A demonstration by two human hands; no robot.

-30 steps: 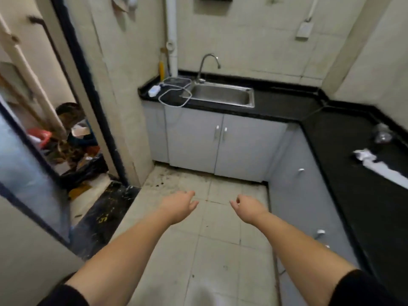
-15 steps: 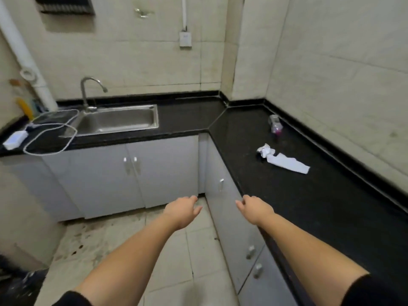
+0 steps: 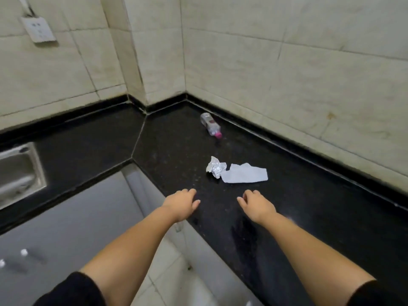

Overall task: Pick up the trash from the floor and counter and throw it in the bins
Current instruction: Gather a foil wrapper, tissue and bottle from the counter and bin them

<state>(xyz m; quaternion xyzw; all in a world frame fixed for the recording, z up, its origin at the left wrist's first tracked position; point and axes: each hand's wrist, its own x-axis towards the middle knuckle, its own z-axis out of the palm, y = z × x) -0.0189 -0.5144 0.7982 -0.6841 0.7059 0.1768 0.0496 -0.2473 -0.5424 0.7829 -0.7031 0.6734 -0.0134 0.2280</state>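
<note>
Both our hands, left hand and right hand, hang loose and empty over the bench. Risky bit: the crumpled foil and paper scrap touch, so one could slip free, and the far bottle probably rolls if nudged.

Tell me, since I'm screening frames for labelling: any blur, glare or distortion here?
Head view: wide-angle bending curves the counter edges; cabinet doors lower left smeared by motion blur; bottle and crumpled paper stay readable; soft sheen, no harsh glare.
</note>
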